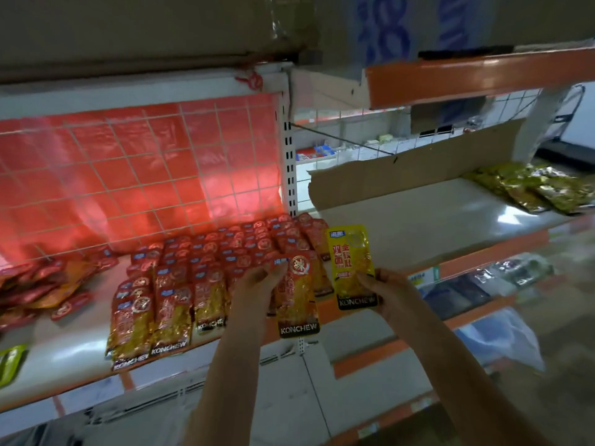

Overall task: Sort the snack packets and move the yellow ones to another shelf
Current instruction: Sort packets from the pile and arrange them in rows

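The right hand point(383, 289) pinches a yellow packet point(353, 266) by its lower right edge, thumb on the front, and holds it upright just in front of the gap between the two shelves. Right beside it, the left hand point(257, 281) grips a red packet point(297, 296) near its top, fingers curled over the upper left corner; that packet hangs past the front edge of the left shelf point(74, 355). The two packets are nearly touching, side by side.

Behind the left hand lie neat rows of red packets point(206, 272), overlapping like tiles and running back toward a wire grid point(135, 175) with a red plastic sheet behind it. Farther left sits a loose heap of red packets point(42, 288), and a green packet point(9, 362) pokes in at the frame's edge.

A slotted white post point(288, 162) stands between the two shelves. The right shelf point(434, 220) has a bent piece of cardboard point(415, 169) leaning along its back, and a pile of yellow packets point(531, 188) lies at its far right end, well apart from the hands. Lower shelves on the right hold dark packets, too blurred to make out.
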Demonstrator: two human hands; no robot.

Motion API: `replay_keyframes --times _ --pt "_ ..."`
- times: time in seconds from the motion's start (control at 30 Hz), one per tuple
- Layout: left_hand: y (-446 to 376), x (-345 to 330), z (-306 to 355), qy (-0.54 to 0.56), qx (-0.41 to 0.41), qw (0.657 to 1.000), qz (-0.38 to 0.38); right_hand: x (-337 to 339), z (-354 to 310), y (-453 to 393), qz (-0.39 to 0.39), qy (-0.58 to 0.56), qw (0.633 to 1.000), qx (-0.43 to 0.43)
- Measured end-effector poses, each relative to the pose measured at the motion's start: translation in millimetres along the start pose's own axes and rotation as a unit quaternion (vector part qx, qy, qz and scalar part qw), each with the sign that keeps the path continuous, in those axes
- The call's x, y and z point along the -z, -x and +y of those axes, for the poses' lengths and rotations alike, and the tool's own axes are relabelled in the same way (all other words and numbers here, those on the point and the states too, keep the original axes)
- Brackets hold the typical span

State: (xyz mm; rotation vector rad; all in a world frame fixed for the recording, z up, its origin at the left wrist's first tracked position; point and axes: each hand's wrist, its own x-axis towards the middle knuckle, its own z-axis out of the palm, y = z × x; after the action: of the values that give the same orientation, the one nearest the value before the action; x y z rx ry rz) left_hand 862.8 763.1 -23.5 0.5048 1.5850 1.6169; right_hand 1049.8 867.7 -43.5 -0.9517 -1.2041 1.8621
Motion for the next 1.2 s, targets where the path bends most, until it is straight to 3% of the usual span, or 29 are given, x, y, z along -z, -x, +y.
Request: replay_keyframes --times 0.13,0.47,0.8,0.97,1.2 --pt "-21.3 -32.0 0.9 -0.007 0.009 1.000 -0.007 29.4 -2.5 -21.1 -0.008 -0.019 1.000 -0.021" --pt "-89.9 -94.9 3.4 0.014 0.019 0.999 -0.044 60.3 -30.6 -92.6 0.002 0.055 0.998 -0.026" --pt "-144.3 -109.1 -8.8 -0.165 -0.036 0.985 -0.024 83.1 -37.0 -146.4 -0.003 0.071 0.995 -0.065" --pt "-154.8 -108.4 -4.8 -0.309 -0.114 0.944 0.025 87.9 -41.1 -169.0 -0.033 0.097 0.992 -0.079" --pt "-168.8 -106.7 -4.2 -0.392 -0.102 0.912 0.066 88.0 -40.9 -194.2 -0.088 0.124 0.984 -0.091"
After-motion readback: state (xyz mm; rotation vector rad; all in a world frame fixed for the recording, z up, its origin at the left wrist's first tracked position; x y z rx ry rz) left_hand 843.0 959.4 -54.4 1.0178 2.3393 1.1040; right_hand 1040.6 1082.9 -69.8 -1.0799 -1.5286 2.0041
